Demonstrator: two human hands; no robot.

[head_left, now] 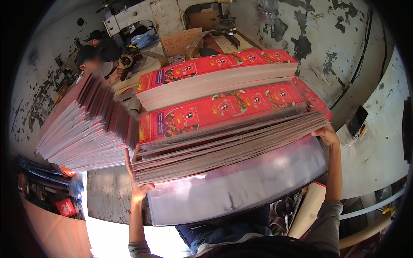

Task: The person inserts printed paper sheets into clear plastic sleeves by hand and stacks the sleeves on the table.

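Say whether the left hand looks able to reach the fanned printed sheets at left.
Probably yes: the left hand is braced against the layered stack, but the fanned printed sheets stand close beside it, nothing visibly between.

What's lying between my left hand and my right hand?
In the head view, a stack of long sheets spans from your left hand to your right hand, with a pale sheet along its near side.

Glossy printed sheets (pixel 223 107), smooth plastic-looking film (pixel 236 185), rough flaking wall (pixel 318 34), matt cardboard box (pixel 183 39)

Grey-brown table (pixel 108 189) beneath stacks of red sheets (pixel 223 107).
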